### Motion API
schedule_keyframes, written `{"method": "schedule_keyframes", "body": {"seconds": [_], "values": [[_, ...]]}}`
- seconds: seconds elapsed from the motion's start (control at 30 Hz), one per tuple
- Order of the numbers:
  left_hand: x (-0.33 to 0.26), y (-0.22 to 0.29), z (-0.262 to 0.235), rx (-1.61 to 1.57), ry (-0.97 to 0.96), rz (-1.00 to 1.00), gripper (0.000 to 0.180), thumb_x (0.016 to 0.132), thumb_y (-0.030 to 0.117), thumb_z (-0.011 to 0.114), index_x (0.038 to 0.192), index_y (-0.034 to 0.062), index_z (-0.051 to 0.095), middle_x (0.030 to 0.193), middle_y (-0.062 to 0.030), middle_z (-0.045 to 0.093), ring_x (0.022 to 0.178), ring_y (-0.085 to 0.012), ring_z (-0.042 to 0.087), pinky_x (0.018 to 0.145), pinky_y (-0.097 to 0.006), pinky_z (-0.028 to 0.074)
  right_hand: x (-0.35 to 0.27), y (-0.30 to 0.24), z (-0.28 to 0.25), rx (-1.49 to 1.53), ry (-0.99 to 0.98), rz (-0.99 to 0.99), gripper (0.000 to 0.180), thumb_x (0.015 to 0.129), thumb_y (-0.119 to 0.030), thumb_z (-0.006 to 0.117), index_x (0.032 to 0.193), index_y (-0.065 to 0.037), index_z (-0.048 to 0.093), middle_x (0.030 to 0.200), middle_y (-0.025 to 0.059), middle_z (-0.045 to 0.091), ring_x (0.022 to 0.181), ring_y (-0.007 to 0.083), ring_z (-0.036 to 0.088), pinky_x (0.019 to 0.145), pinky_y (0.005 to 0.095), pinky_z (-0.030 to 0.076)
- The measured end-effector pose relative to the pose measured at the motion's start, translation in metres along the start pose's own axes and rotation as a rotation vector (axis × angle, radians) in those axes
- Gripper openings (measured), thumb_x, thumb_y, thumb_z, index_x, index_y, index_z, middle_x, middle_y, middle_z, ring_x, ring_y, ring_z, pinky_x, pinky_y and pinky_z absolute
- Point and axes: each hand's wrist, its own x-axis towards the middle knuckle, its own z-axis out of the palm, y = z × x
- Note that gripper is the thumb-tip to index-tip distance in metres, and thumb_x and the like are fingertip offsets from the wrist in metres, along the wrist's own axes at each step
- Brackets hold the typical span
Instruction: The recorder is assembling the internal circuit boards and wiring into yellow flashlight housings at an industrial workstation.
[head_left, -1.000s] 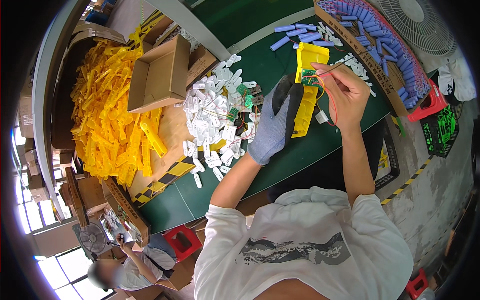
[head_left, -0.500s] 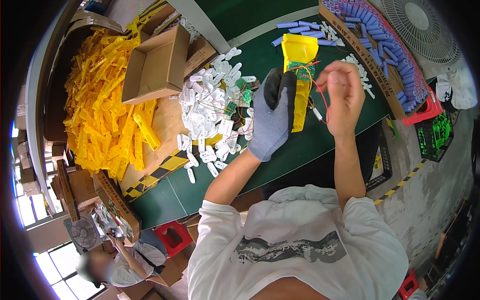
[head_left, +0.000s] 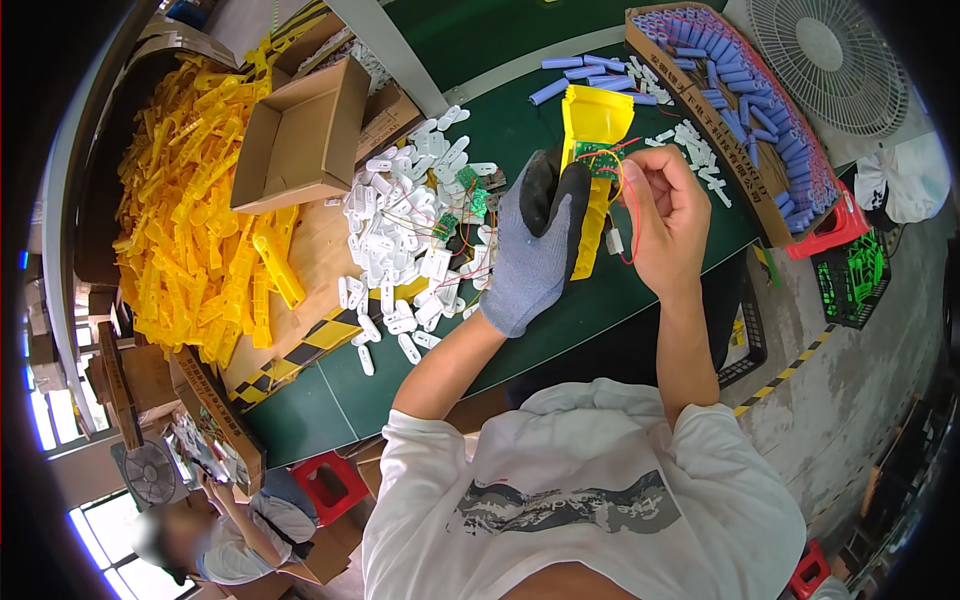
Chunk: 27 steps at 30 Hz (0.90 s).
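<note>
Item: yellow plastic housing, long and hollow, glossy and hard-edged, its upper end flared open like a scoop. It was held above the green table, upright and slightly tilted, between both hands.

Left hand: wore a grey knitted glove with black rubbery fingertips, closed around the housing's middle from the left.

Right hand: bare, fingers pinched together on thin red wires beside the housing's upper part. A small green circuit board sat at the housing's open end, with the red wires looping down from it to a small white connector.

Surroundings, by material:
- White plastic pieces, small, smooth and oblong with rounded ends, lay in a loose heap on the table left of the gloved hand, mixed with a few green boards and red leads.
- Yellow moulded parts, same plastic as the held housing, were piled high at the far left.
- Open brown cardboard box, corrugated, tipped on the yellow pile; its contents could not be made out.
- Long cardboard tray at the upper right was packed with blue cylindrical cells; several more cells lay loose on the table nearby.
- White round fan, wire-grilled, stood beyond the tray.
- Red plastic stool stood under the table's near edge.
</note>
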Motion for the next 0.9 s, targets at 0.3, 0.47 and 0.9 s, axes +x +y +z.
{"method": "schedule_keyframes", "body": {"seconds": [0.3,0.47,0.9], "values": [[-0.001,-0.003,0.006,0.071,0.097,0.161,0.02,0.097,0.018,0.049,0.092,-0.0004,0.053,0.075,-0.0059,0.056,0.064,-0.0086,0.051,0.056,-0.025,0.043,-0.001,0.005,0.01,0.015,0.059,0.013,0.014,0.093,-0.013,0.059,0.088,-0.001,0.054,0.072,0.0022,0.054,0.062,0.0066,0.049,0.059,0.0218,0.041],[0.002,-0.005,-0.006,0.272,0.047,0.244,0.019,0.097,0.017,0.05,0.091,-0.0009,0.053,0.073,-0.0059,0.053,0.064,-0.0088,0.046,0.056,-0.026,0.04,-0.003,0.009,0.014,-0.258,-0.022,-0.139,0.021,0.1,-0.018,0.044,0.087,-0.001,0.05,0.064,0.007,0.048,0.056,0.0116,0.048,0.053,0.0265,0.038],[0.001,-0.028,-0.02,0.325,-0.038,0.447,0.035,0.096,0.026,0.053,0.12,0.0017,0.049,0.103,-0.0101,0.059,0.082,-0.0157,0.062,0.07,-0.028,0.052,-0.002,0.016,0.016,-0.101,-0.067,-0.036,0.019,0.1,-0.014,0.043,0.085,-0.003,0.046,0.064,0.0002,0.044,0.053,0.0055,0.038,0.048,0.0236,0.031]]}}
